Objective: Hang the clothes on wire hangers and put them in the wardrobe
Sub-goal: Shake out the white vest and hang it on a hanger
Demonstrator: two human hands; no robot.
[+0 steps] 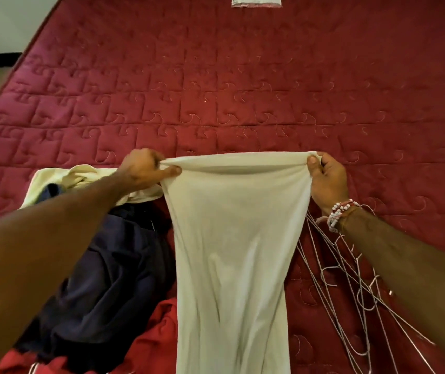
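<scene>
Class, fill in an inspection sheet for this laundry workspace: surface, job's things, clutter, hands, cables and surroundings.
Surface: red quilted mattress, with a white label at its far edge.
Job's things: cream garment stretched between both hands; navy garment, red garment and pale yellow garment piled on the left; wire hangers bundled under the right forearm.
Clutter: nothing seen.
Grippers: left hand pinches the cream garment's top left corner; right hand pinches the top right; beaded bracelet on the right wrist.
Cables: nothing seen.
Surroundings: pale floor beyond the mattress; wardrobe not in view.
</scene>
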